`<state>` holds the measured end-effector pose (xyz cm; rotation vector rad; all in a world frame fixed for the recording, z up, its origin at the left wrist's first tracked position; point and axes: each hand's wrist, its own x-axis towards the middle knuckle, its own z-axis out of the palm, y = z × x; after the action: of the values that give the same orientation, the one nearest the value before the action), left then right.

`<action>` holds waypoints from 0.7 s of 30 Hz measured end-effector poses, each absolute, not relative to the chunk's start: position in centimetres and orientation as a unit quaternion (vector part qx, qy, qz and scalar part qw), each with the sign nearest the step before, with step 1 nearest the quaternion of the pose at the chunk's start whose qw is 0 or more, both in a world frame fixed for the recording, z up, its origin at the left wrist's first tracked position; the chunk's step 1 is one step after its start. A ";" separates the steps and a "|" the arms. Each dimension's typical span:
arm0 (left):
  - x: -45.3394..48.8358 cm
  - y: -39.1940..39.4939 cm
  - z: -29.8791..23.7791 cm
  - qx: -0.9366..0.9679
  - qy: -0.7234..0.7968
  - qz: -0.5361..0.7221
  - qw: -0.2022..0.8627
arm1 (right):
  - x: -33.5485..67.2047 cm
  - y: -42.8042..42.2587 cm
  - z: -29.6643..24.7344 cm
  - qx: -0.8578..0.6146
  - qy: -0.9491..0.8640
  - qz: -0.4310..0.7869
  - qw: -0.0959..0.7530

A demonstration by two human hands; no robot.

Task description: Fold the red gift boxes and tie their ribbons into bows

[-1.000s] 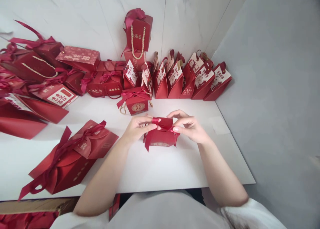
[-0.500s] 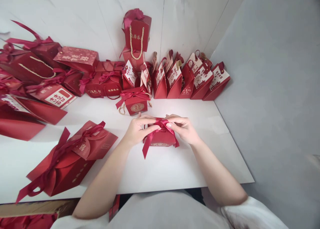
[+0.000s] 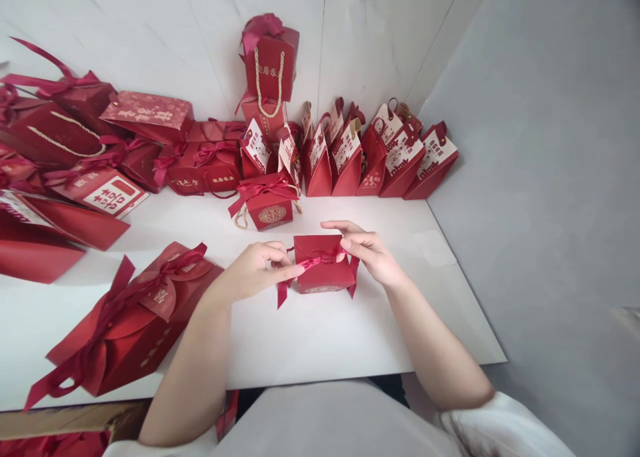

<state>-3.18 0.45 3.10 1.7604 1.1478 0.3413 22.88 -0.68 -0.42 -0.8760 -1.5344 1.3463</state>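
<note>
A small red gift box [image 3: 320, 245] with a gold round print on its front stands on the white table in front of me. A dark red ribbon [image 3: 327, 258] is knotted across its top, one tail hanging at each side. At the box's left, my left hand [image 3: 267, 267] pinches one part of the ribbon between thumb and finger. My right hand [image 3: 367, 250] pinches the ribbon at the right, its index finger stretched out above the box. The ribbon runs taut between both hands.
Just behind stands a ribboned box [image 3: 270, 207] with rope handles. A row of red bags [image 3: 345, 164] lines the marble wall. Larger gift boxes [image 3: 135, 317] crowd the left side. An open carton [image 3: 70, 424] sits below the table's front edge.
My hands have moved apart from the middle of the box, mostly my left hand going left. The ribbon loops at the centre have drawn into a flatter, tighter knot.
</note>
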 end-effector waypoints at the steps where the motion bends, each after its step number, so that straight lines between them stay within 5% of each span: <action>1: -3.0 0.4 3.1 0.723 0.468 0.134 0.489 | 22.8 -0.7 -0.4 -0.358 -0.617 0.547 0.438; 6: -3.1 0.3 3.5 0.725 0.421 0.144 0.526 | 22.9 -0.6 -0.7 -0.344 -0.595 0.576 0.442; 15: -1.0 1.3 0.1 0.677 0.290 0.370 0.566 | 22.5 -0.5 -1.4 -0.283 -0.559 0.622 0.469; 21: 0.0 1.4 -1.4 0.636 0.343 0.400 0.563 | 22.2 -0.5 -1.9 -0.296 -0.541 0.618 0.487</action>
<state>-0.01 1.40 -1.42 1.4982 0.8077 0.9423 22.24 -0.51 -1.91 -0.7191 -1.3155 1.5036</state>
